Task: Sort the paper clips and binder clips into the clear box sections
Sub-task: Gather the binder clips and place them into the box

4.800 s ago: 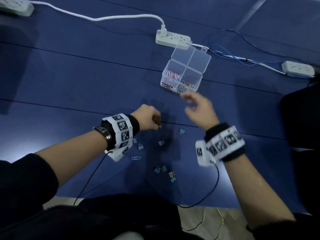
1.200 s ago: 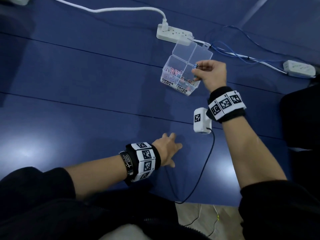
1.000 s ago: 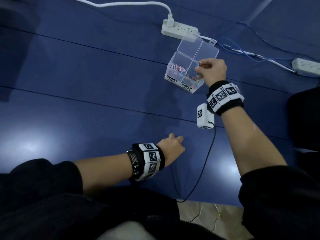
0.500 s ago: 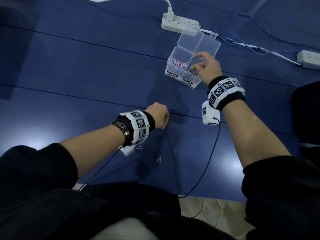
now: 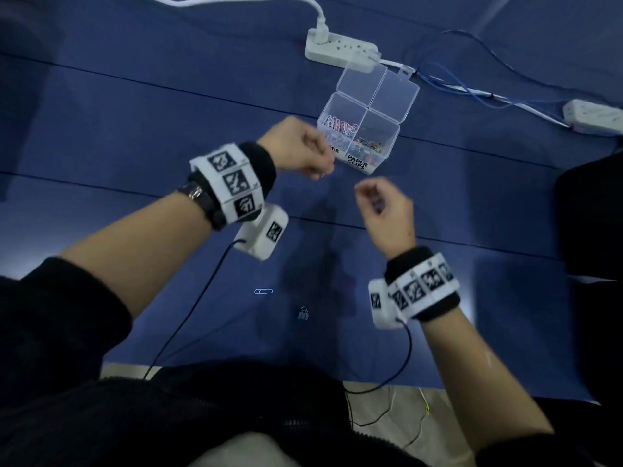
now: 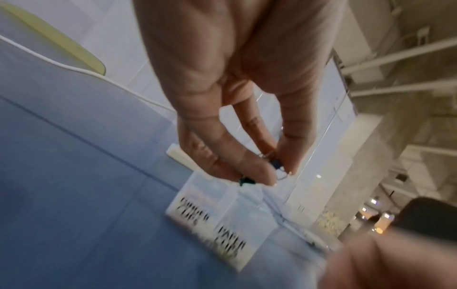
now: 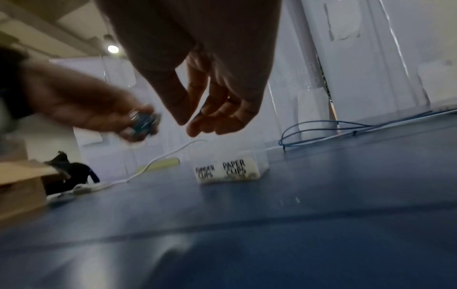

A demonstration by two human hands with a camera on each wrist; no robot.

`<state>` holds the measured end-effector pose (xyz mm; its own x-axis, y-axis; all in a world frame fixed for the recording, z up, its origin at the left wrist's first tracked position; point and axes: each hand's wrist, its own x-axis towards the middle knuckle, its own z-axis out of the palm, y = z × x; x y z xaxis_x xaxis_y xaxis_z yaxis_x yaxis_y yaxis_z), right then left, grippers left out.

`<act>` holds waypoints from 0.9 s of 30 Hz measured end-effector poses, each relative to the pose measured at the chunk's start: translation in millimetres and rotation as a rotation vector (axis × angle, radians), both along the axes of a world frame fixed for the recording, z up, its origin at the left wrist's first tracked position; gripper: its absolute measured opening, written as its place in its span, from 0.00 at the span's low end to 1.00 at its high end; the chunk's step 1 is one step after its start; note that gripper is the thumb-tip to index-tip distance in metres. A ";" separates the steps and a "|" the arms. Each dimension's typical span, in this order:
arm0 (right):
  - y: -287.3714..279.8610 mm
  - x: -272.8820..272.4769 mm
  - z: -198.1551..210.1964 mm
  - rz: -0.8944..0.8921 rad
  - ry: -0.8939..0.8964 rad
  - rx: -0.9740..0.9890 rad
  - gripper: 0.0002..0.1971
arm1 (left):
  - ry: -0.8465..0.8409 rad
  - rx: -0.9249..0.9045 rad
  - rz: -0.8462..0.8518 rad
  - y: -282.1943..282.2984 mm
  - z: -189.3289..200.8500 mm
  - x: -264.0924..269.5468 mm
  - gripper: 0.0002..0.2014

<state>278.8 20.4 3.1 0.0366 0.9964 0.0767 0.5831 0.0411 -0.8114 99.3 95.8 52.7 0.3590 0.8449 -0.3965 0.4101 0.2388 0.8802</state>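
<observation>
**Left hand brings binder clips to the box edge**

The left hand [image 5: 296,146] pinches small blue binder clips [image 6: 277,164] in its fingers [image 6: 249,170], just beside the near left edge of the clear box [image 5: 384,156]. The right hand [image 5: 384,210] hangs below the box, fingers loosely curled, holding nothing. One paper clip [image 5: 263,291] and one binder clip [image 5: 303,313] lie on the blue desk [image 5: 135,129] in the lower centre, with open room around them.

A glossy clear plastic box [image 5: 360,129] sits on a smooth blue table [image 5: 135,129] beside white plastic power strips [image 5: 340,50].
</observation>
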 end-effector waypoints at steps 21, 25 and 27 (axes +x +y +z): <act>-101.3 -22.7 -37.3 0.549 -0.281 -0.503 0.08 | 0.264 0.309 -0.228 46.5 -6.2 81.0 0.26; -94.1 -18.8 -37.9 0.493 -0.249 -0.440 0.08 | 0.355 0.358 -0.426 30.7 3.7 65.0 0.29; -89.1 -17.2 -37.4 0.454 -0.224 -0.411 0.08 | 0.378 0.471 -0.467 16.6 7.4 52.5 0.24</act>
<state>261.7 -68.7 -34.3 -0.3674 0.8588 -0.3569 0.7376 0.0352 -0.6744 151.8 112.4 60.1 0.6322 0.7490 -0.1983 0.6698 -0.3997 0.6257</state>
